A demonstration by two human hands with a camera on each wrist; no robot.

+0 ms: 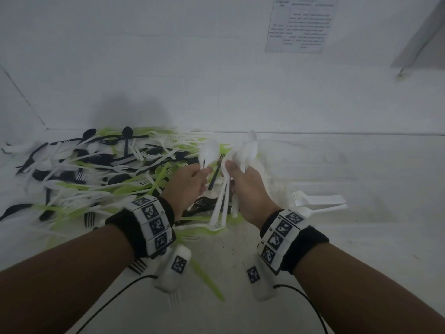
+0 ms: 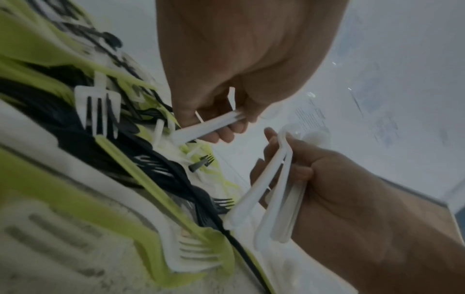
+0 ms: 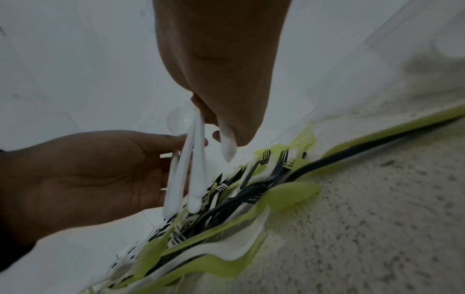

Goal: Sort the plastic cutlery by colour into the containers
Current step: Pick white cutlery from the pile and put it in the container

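A mixed pile of white, black and green plastic cutlery lies on the white surface at the left and centre. My left hand pinches a white spoon by its handle, bowl up; the left wrist view shows the fingers curled round that handle. Right beside it, my right hand grips a bundle of several white pieces, handles hanging down. Both hands hover just above the pile's right edge, nearly touching. No container is in view.
Two white pieces lie apart on the surface to the right. A black fork sticks up between the hands. A green knife lies near the front. A printed sheet hangs on the back wall.
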